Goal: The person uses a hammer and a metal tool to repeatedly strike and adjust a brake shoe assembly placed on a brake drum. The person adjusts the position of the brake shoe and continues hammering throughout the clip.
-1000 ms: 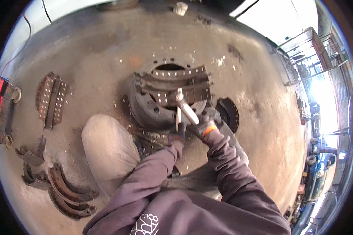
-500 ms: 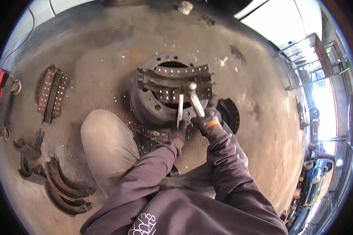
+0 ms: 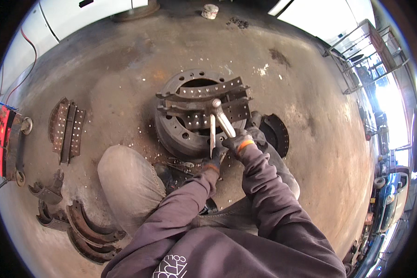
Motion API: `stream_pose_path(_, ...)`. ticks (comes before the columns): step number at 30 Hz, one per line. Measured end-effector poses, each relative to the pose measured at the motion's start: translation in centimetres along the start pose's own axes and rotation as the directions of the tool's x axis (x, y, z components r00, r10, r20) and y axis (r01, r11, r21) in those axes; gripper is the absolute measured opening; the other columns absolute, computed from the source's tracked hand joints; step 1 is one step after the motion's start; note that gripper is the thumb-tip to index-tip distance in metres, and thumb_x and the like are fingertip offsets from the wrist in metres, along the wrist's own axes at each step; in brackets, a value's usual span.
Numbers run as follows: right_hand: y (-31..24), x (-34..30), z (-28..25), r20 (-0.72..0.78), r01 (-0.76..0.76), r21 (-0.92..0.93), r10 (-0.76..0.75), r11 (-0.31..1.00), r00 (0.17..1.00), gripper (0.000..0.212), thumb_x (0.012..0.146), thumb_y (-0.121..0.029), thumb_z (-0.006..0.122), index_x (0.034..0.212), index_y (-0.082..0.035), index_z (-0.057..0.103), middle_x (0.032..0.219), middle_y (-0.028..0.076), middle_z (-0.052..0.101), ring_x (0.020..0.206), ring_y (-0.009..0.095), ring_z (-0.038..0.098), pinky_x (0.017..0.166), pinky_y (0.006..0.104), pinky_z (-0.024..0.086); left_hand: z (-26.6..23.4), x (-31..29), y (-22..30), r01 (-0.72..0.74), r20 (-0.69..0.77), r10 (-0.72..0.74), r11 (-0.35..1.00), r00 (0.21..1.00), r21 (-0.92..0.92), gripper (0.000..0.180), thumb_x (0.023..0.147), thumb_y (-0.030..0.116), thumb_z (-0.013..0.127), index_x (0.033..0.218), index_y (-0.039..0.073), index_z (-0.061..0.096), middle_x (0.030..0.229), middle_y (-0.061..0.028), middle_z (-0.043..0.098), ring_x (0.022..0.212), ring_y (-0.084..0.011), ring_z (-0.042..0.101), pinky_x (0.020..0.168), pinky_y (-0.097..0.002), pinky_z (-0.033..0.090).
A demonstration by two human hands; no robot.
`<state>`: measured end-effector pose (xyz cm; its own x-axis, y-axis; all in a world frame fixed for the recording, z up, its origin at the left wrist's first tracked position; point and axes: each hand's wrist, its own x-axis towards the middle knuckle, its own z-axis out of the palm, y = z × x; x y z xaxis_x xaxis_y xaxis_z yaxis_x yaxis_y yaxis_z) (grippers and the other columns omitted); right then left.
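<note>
Crouching over a concrete floor [image 3: 125,69], a person in a dark hooded top works on a curved brake shoe [image 3: 204,92] that lies across the top of a rusty brake drum [image 3: 180,134] at the centre of the view. The left hand [image 3: 213,162], in a dark glove with an orange cuff, has its fingers clenched round the lower end of a slim steel punch [image 3: 211,134] held upright, its tip against the shoe's drilled face. The right hand [image 3: 236,140], gloved the same way, grips the handle of a hammer [image 3: 222,118] whose head sits up just beside the top of the punch.

This looks like the step of driving rivets out of the shoe to free its lining. The next blow calls for the punch to stay square on one rivet and for a short, aimed swing that lands on the punch and not on the left hand.

The drum serves as the only container here: an open ring, and what lies inside it is hidden under the shoe. Small pale specks, possibly knocked-out rivets, dot the floor near the drum. To the left lie flat drilled lining strips [image 3: 67,129], and at near left a pile of bare curved shoes [image 3: 83,229]. A dark round part [image 3: 278,134] sits just right of the drum.
</note>
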<state>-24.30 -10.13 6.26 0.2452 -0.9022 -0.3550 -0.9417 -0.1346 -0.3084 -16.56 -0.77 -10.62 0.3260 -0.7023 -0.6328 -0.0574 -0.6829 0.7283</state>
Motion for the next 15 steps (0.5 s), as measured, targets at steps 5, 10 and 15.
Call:
stream_pose_path(5, -3.8, -3.6, -1.8, -0.094, -0.037, 0.514, 0.099, 0.857, 0.991, 0.052, 0.076, -0.039, 0.074, 0.115, -0.004, 0.069, 0.094, 0.021, 0.072, 0.089, 0.031, 0.071, 0.082, 0.0403, 0.055, -1.9, 1.0, -0.4, -0.011, 0.014, 0.011, 1.000, 1.000, -0.027, 0.073, 0.096, 0.069, 0.046, 0.123, 0.004, 0.067, 0.119, -0.0227, 0.068, 0.113, -0.0357, 0.065, 0.093, -0.0471, 0.049)
stream_pose_path(10, 1.1, -0.5, 1.2, -0.146, -0.103, 0.261, 0.145, 0.960, 0.979, 0.050, 0.080, -0.036, 0.071, 0.118, -0.004, 0.068, 0.101, 0.021, 0.073, 0.098, 0.036, 0.071, 0.085, 0.0410, 0.055, -0.7, -0.2, 0.5, 0.044, -0.093, -0.029, 0.986, 0.995, 0.163, 0.088, 0.089, 0.080, 0.040, 0.120, 0.003, 0.069, 0.119, -0.0269, 0.067, 0.117, -0.0432, 0.061, 0.097, -0.0468, 0.049)
stream_pose_path(15, -2.1, -4.3, -1.9, -0.080, -0.059, 0.338, 0.091, 0.939, 0.993, 0.051, 0.079, -0.042, 0.070, 0.117, -0.009, 0.068, 0.108, 0.022, 0.071, 0.105, 0.037, 0.069, 0.088, 0.0411, 0.055, -2.4, -0.9, 1.6, 0.091, -0.162, -0.073, 0.990, 0.984, 0.105, 0.093, 0.086, 0.085, 0.039, 0.114, 0.001, 0.070, 0.112, -0.0261, 0.068, 0.110, -0.0448, 0.062, 0.091, -0.0475, 0.049)
